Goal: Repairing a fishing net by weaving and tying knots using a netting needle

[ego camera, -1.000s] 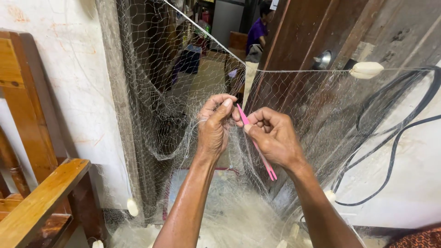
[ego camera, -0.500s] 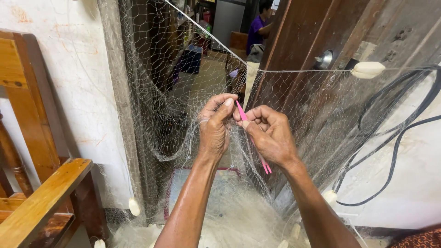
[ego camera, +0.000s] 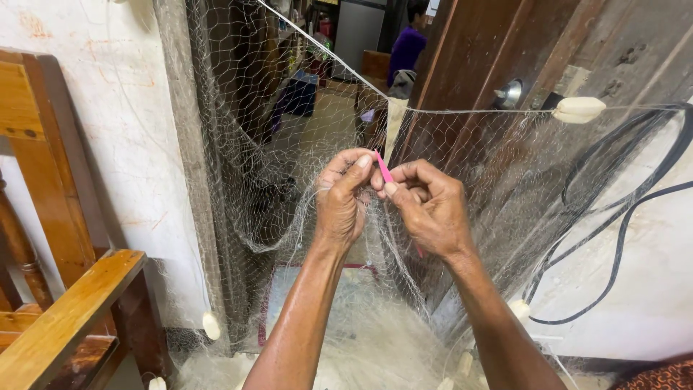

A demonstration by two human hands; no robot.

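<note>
A fine pale fishing net (ego camera: 289,123) hangs in front of me from a taut top line, with its lower part heaped on the floor. My left hand (ego camera: 341,202) pinches a bit of the mesh between thumb and fingers. Right beside it, my right hand (ego camera: 429,209) grips a thin pink netting needle (ego camera: 383,170), whose tip sticks up between the two hands and whose other end shows below the palm. The two hands touch at the fingertips.
A white oval float (ego camera: 577,109) sits on the top line at right; more floats (ego camera: 211,326) lie low. A wooden chair (ego camera: 50,289) stands at left, a dark wooden door (ego camera: 469,65) behind the net. Black cables (ego camera: 621,238) loop on the right wall. A person in purple (ego camera: 408,43) stands far back.
The pink needle has been drawn up through my right hand, so less of it hangs below the palm. Both hands stay together at the same spot on the net.
</note>
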